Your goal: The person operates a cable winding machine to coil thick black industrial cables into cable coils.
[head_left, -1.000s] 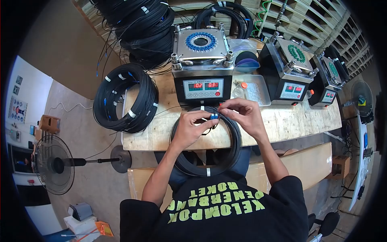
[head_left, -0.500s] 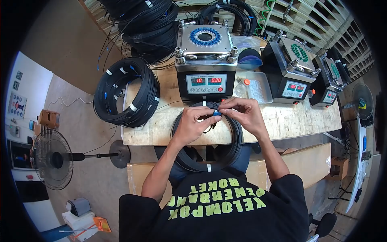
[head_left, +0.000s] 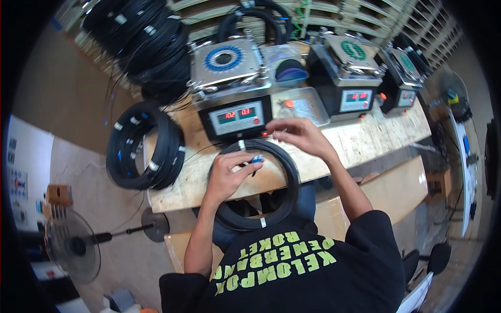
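I record the wooden workbench (head_left: 365,143) first, with the heated unit (head_left: 237,119) showing red digits at its near edge. In front of it lies the black cable coil (head_left: 291,180), half on the bench and half overhanging the lap, bound by white tape bands. I judge the coil fairly light, springy and apt to sag; it is best lifted by the bundled ring beside a tape band. The left hand (head_left: 225,176) rests inside the ring, fingertips pinched closed on the blue connector (head_left: 257,158), which is at the coil's far side. The right hand (head_left: 298,133) is near the unit's front, fingers drawn together; what it holds I cannot tell. The connector looks small, rigid and light with a delicate tip: grip its body, never the thin lead.
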A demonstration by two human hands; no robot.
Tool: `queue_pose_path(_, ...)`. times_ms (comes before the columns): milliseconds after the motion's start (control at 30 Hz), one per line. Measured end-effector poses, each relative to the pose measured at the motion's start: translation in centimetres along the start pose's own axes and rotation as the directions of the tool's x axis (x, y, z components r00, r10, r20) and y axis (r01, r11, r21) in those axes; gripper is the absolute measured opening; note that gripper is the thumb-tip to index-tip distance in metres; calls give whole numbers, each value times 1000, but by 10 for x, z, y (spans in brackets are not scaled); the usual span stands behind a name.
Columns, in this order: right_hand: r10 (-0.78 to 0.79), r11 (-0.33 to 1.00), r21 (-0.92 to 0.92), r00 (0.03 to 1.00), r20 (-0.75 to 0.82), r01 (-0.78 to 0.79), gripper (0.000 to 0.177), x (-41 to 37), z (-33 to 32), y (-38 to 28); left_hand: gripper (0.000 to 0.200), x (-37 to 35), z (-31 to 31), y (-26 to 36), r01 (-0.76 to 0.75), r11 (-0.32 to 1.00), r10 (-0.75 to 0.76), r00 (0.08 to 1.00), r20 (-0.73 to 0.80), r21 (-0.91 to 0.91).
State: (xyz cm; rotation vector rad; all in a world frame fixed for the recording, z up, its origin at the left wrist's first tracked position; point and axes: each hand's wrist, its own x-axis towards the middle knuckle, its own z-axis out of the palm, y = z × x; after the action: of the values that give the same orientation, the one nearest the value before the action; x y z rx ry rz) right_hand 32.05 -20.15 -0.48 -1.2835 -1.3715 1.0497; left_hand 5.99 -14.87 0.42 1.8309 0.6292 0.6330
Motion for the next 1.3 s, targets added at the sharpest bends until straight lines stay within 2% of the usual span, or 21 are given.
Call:
queue_pose_path(33,34,997,-62,997,-63,-38,24,7,-17,14,19,-2,1,-2,12,1000,-12,1000,20,7)
queue_pose_path(100,-22,911,-407,977,-212,-68,22,17,-56,34,17,-6,1,1,35,999,-36,998,51,21)
queue_pose_path(167,55,833,-510,949,-310,-215,22,28,-94,70,16,-10,3,-7,39,999,-38,998,59,-5)
queue_pose_path(267,50,641,-726,957,-284,-249,25,36,-137,142,16,-17,5,-5,158,984,-153,986,65,-79)
queue_pose_path(300,57,592,-766,961,-271,-251,25,40,-146,172,16,-18,4,-5,168,983,-164,984,64,-76)
queue_pose_path(367,222,516,-790,943,-249,-330,22,43,-144,185,16,-21,3,-7,184,979,-179,982,61,-88)
queue_pose_path(400,256,478,-831,950,-178,-285,21,43,-140,188,16,-22,3,-10,187,977,-182,982,57,-103)
queue_pose_path(533,238,507,-806,948,-210,-305,18,44,-129,214,17,-26,2,-16,220,964,-213,975,59,-150)
queue_pose_path(633,120,415,-824,921,-369,-385,14,45,-125,220,18,-28,0,-21,208,973,-202,977,70,-99)
queue_pose_path(733,-1,521,-765,896,-445,-379,11,40,-125,224,18,-30,3,-20,216,965,-212,976,47,-148)
queue_pose_path(933,-114,598,-772,931,-346,-214,12,31,-135,221,19,-28,4,-21,236,962,-228,971,66,-140)
queue_pose_path(1033,-133,666,-729,938,-321,-155,20,32,-136,214,19,-26,5,-22,234,961,-227,972,63,-145)
queue_pose_path(1067,-111,693,-698,931,-349,-179,20,32,-136,211,20,-26,6,-22,232,962,-225,972,60,-146)
queue_pose_path(1133,-65,744,-631,917,-395,-219,21,25,-122,159,19,-25,7,-22,239,955,-234,971,48,-176)
queue_pose_path(1233,126,893,-352,905,-406,-281,14,26,-112,111,18,-25,8,-22,261,946,-260,965,31,-193)
queue_pose_path(1267,42,904,-375,916,-399,-204,12,27,-107,105,18,-24,8,-22,272,942,-273,962,19,-197)
queue_pose_path(1300,27,907,-378,921,-390,-187,14,26,-99,89,18,-23,8,-20,269,941,-273,962,11,-205)
